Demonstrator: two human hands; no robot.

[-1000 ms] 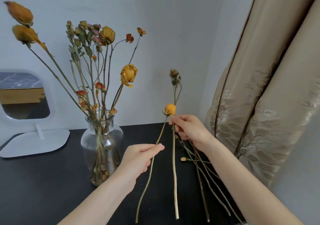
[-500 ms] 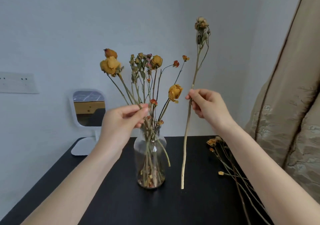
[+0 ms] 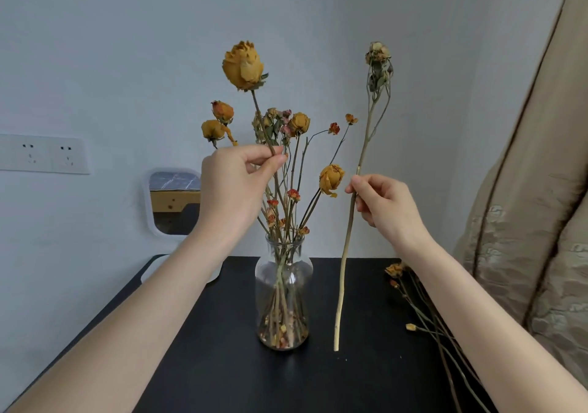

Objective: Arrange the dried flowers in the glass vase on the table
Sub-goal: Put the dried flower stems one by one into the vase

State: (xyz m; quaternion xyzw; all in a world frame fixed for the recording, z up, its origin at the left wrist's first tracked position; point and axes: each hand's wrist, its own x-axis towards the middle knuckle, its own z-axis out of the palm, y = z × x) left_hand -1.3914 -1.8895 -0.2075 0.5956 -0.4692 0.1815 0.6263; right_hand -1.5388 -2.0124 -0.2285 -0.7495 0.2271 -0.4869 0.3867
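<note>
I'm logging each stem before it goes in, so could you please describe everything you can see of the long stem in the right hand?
The long stem is a single dried flower: a pale, straw-coloured, slightly bowed stalk with a small shrivelled beige bloom and drooping grey-green leaves on top. The right hand pinches it about midway, holding it nearly upright just right of the glass vase, apart from it. Its cut lower end hangs near the black table; contact cannot be judged.
</note>
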